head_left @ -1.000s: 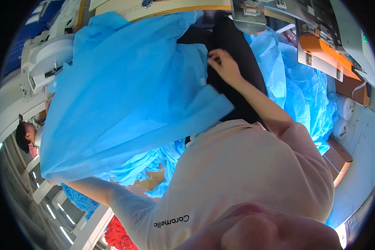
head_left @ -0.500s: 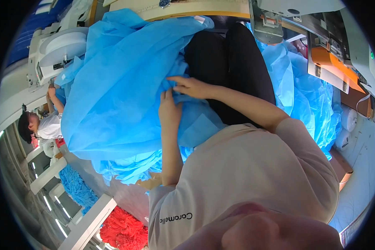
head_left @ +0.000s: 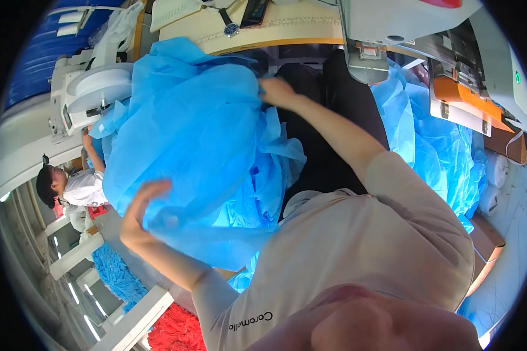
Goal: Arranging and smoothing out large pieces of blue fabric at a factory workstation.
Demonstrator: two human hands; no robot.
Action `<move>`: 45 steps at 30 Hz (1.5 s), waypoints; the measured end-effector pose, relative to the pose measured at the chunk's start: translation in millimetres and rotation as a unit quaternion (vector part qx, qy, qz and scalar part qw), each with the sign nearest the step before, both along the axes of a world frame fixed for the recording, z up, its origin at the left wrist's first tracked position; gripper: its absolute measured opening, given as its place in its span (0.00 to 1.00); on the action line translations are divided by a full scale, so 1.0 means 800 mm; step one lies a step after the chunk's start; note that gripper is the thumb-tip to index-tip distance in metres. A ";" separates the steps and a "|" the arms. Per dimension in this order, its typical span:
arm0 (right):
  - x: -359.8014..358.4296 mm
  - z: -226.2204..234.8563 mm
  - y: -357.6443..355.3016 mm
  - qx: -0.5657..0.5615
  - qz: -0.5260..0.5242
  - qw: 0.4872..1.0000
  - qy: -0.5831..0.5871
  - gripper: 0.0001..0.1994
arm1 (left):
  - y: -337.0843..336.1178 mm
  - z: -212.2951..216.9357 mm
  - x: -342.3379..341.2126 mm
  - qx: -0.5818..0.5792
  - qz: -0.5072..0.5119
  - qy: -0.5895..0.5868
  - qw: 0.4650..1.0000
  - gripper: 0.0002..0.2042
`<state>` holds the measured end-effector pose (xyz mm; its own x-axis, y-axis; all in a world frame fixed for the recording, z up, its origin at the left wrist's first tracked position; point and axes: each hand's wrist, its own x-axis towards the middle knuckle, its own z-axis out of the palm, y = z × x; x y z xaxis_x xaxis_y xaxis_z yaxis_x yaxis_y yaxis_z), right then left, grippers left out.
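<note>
A big heap of thin light-blue sheet fabric lies bunched over my lap and to its left. My left hand is over the near-left part of the heap, smeared by motion, with its fingers stretched out and apart. Just below it a loose flap of the fabric spreads toward my shirt. My right hand is at the far right edge of the heap, touching or very close to it. Blur hides whether its fingers pinch the fabric.
A sewing machine head stands at the far right, beside an orange part. More blue fabric hangs right of my legs. A wristwatch lies on the table. A co-worker sits at left, near a white reel.
My hands, close together at the heap's middle before, have parted: the left swung left and nearer, the right went farther away. The fabric's right edge has drawn back, baring more of my legs.
</note>
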<state>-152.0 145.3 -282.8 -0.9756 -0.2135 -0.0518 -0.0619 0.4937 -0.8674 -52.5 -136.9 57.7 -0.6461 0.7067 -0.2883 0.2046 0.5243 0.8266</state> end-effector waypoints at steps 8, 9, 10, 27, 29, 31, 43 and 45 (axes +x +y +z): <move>0.287 0.163 0.189 0.202 -0.096 0.868 0.444 0.16 | 0.036 -0.155 -0.161 -0.385 -0.042 0.294 0.874 0.27; 0.314 0.175 0.225 0.271 -0.189 0.828 0.454 0.20 | 0.036 -0.157 -0.169 -0.429 -0.083 0.199 0.877 0.23; 0.335 0.182 0.255 0.311 -0.231 0.813 0.434 0.20 | 0.029 -0.149 -0.169 -0.348 -0.006 0.294 0.890 0.20; 0.206 0.090 0.215 0.338 0.110 0.929 0.104 0.25 | -0.047 -0.205 0.329 -0.370 0.328 -0.096 0.864 0.12; 0.188 0.135 0.183 0.179 0.067 0.972 0.133 0.24 | -0.022 -0.161 0.263 -0.281 0.460 0.081 0.838 0.06; 0.173 0.160 0.125 -0.121 -0.004 0.993 0.017 0.22 | 0.010 -0.141 0.172 -0.237 0.416 0.290 0.829 0.07; 0.203 0.207 0.204 0.197 -0.340 0.827 0.401 0.16 | 0.004 -0.104 0.014 -0.245 0.125 0.228 0.934 0.23; 0.186 0.201 0.181 0.254 -0.257 0.851 0.382 0.18 | -0.020 -0.017 0.053 -0.422 0.402 0.382 0.717 0.23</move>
